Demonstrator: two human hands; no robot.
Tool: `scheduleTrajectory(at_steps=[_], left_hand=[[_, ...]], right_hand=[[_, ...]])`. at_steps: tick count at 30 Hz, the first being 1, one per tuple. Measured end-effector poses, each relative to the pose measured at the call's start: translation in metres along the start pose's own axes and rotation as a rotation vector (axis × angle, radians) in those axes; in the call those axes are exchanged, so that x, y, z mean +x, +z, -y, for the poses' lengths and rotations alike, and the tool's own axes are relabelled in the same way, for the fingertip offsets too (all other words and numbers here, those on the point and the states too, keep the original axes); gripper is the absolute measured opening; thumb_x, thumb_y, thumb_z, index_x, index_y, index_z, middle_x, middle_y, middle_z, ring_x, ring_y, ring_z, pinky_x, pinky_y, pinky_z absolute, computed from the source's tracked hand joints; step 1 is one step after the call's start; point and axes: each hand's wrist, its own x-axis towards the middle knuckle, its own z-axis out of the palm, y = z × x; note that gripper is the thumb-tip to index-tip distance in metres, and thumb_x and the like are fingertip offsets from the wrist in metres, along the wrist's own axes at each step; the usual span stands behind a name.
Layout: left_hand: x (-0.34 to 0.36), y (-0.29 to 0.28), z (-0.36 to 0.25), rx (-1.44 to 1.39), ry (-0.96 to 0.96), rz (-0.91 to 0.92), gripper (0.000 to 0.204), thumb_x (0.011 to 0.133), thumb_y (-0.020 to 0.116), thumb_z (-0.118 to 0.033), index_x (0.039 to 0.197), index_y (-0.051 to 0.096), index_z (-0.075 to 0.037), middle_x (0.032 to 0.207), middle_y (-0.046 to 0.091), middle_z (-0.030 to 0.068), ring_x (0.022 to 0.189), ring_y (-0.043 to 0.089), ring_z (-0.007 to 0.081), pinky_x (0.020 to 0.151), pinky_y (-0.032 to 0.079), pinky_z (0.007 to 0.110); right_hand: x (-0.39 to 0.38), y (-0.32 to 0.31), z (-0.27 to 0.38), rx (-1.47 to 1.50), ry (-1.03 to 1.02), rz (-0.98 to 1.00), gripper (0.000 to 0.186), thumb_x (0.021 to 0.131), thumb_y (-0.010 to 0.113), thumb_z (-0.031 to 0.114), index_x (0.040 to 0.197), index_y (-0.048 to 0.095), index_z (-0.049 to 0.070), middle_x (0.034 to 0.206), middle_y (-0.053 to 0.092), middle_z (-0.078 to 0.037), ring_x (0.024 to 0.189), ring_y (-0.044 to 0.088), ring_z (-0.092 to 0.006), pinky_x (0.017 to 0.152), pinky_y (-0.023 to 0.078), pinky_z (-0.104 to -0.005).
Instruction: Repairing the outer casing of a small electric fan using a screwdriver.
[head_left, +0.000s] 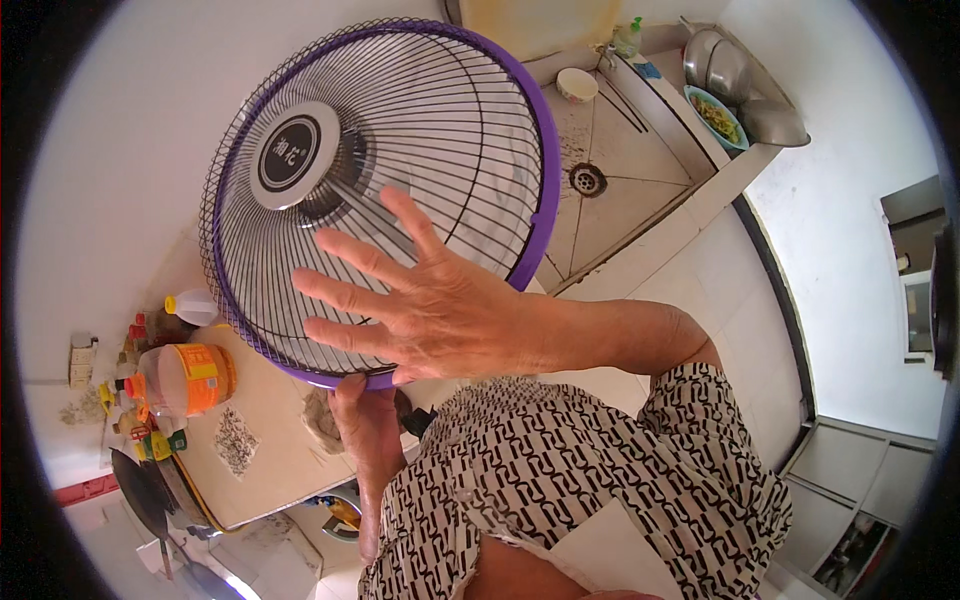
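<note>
A round fan (385, 110) with a domed black wire guard, a purple rim and a silver centre cap is held up in front of me. My left hand (365, 420) grips the rim at its lower edge, the thumb over the purple ring and the other fingers partly hidden. Across the lower part of the guard lies my right hand (420, 310), its fingers stretched out and spread. I cannot tell whether the right fingertips touch the wires. What is behind the wires is hard to make out.
A tiled sink (640, 185) with a drain and a bowl (577, 85) lies at the far right. Metal pans (720, 65) and a dish of food (715, 115) stand beside it. On the left counter (270, 440) are a large jug (190, 380), several bottles and a wok (140, 490).
</note>
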Motion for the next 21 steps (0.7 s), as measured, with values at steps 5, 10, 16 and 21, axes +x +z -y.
scheduleTrajectory(at_steps=[5,10,16,21], left_hand=[[-0.002,-0.008,-0.010,-0.036,-0.022,0.006,0.049,0.089,0.065,-0.014,0.134,0.049,0.000,0.129,0.061,0.0126,0.121,0.058,0.0240,0.106,0.048,0.045],[0.005,-0.025,-0.012,0.002,0.023,0.112,0.055,0.090,0.068,-0.019,0.138,0.047,-0.001,0.135,0.057,0.0121,0.123,0.057,0.0254,0.108,0.046,0.047],[0.011,-0.030,-0.020,0.169,0.021,-0.020,0.062,0.089,0.072,-0.026,0.139,0.045,-0.001,0.136,0.056,0.0110,0.123,0.056,0.0276,0.106,0.046,0.045],[0.012,-0.040,-0.042,0.172,-0.034,-0.085,0.064,0.085,0.069,-0.016,0.141,0.041,-0.001,0.132,0.057,0.0115,0.118,0.059,0.0263,0.100,0.050,0.044]], right_hand=[[0.009,0.018,0.006,-0.104,-0.030,-0.055,0.069,0.065,0.081,0.051,0.126,0.060,0.026,0.152,0.037,-0.006,0.146,0.022,-0.0376,0.110,0.015,-0.0784],[0.017,0.026,0.008,-0.147,-0.059,-0.063,0.057,0.075,0.073,0.044,0.127,0.060,0.024,0.151,0.036,-0.010,0.145,0.023,-0.0394,0.107,0.019,-0.0802],[0.029,0.039,0.013,-0.175,-0.063,-0.025,0.056,0.079,0.069,0.045,0.130,0.059,0.023,0.151,0.036,-0.013,0.144,0.024,-0.0412,0.105,0.022,-0.0812],[0.049,0.060,0.026,-0.258,-0.058,-0.030,0.073,0.072,0.076,0.049,0.138,0.053,0.029,0.157,0.030,-0.012,0.144,0.027,-0.0418,0.105,0.021,-0.0797]])
